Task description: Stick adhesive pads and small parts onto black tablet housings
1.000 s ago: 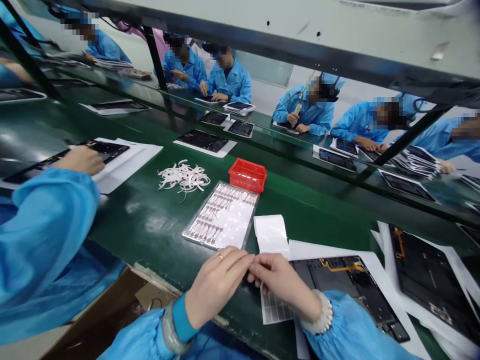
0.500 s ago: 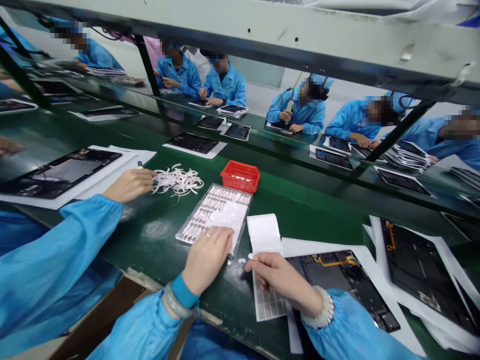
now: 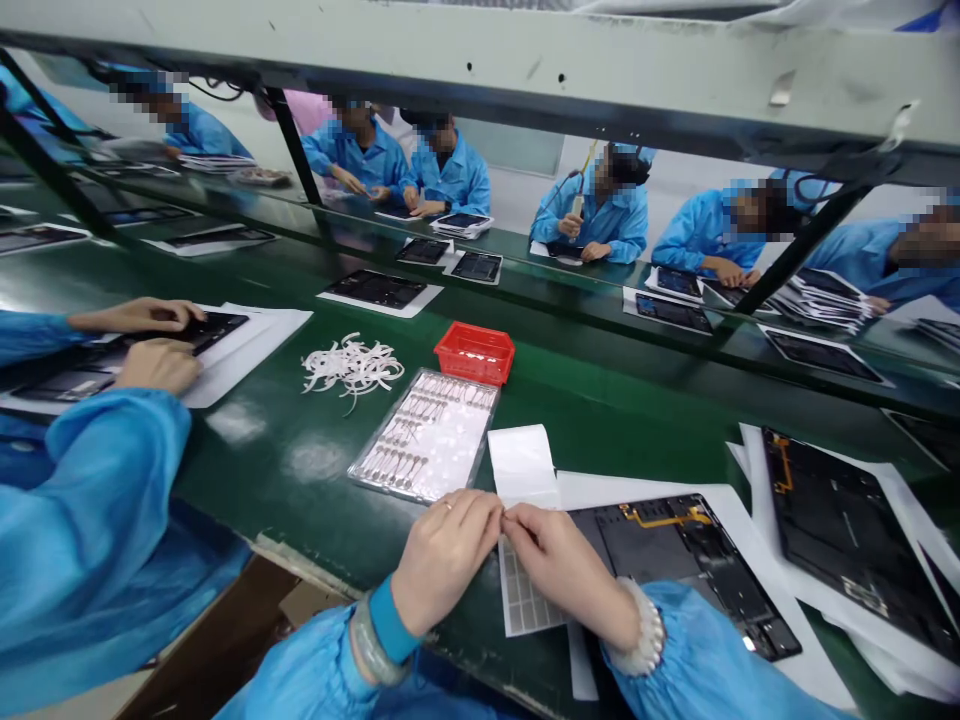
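My left hand (image 3: pixel 448 548) and my right hand (image 3: pixel 568 562) meet fingertip to fingertip, both closed in a pinch. Whatever sits between the fingers is too small and hidden to make out. Under my right hand lies a sticker sheet (image 3: pixel 531 598) with rectangular labels, its white backing (image 3: pixel 520 462) folded up behind. A clear tray (image 3: pixel 457 440) beyond my left hand carries rows of small round parts with thin wires. To the right, a black tablet housing (image 3: pixel 660 560) with an orange flex cable rests on white paper, partly behind my right hand.
Behind the tray stands a red bin (image 3: pixel 475 352) with small white pieces in it. A heap of white strips (image 3: pixel 352 366) lies left of it. At far left a co-worker's hands (image 3: pixel 157 365) touch another tablet housing. More housings (image 3: pixel 855 530) are stacked at right; a shelf beam (image 3: pixel 450 60) crosses overhead.
My left hand has left the tray's near edge and come right to meet my right hand. The co-worker's hand has moved from the white strips back to the tablet housing at left.
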A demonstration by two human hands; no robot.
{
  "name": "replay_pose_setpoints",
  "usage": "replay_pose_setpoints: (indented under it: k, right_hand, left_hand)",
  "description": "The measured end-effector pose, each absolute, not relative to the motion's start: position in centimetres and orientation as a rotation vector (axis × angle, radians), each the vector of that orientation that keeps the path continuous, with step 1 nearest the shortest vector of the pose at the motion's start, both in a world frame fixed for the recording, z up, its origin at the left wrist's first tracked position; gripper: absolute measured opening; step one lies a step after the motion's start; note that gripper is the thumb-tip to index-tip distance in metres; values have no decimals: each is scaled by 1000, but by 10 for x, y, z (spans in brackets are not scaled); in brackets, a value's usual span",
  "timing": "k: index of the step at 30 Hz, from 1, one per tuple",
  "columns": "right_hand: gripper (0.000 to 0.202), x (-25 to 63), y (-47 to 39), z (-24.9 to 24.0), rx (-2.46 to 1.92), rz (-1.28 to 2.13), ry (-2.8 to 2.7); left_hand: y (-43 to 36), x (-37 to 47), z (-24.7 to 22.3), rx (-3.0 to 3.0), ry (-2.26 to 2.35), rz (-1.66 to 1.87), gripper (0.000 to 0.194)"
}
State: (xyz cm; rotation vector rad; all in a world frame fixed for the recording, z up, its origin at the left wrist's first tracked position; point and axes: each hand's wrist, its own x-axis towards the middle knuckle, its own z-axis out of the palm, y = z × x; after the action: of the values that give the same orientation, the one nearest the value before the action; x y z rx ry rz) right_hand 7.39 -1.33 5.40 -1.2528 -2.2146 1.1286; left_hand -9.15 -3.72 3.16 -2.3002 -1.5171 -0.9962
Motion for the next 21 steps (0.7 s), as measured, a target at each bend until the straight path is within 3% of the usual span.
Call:
replay_pose_setpoints:
  k: [4, 8, 10, 15, 21]
  right_hand:
    - [21, 83, -8, 52, -1354, 1574, -1920]
    - [26, 96, -9, 56, -1387, 1928, -1650]
    - [28, 105, -15, 59, -1374, 1846, -1727]
    - [14, 140, -43, 65, -1322, 1069, -1908]
    - [22, 175, -75, 47, -1254, 1051, -1567]
  left_hand:
    - [-24, -114, 38, -2139, -1659, -962, 29]
    - [-33, -99, 48, -2530, -1495, -954, 26]
    - [-40, -80, 49, -2710, -1400, -1026, 18]
    - [-52, -37, 40, -2824, -1449, -1331, 21]
    - [-56, 1, 24, -2925, -1202, -1398, 19]
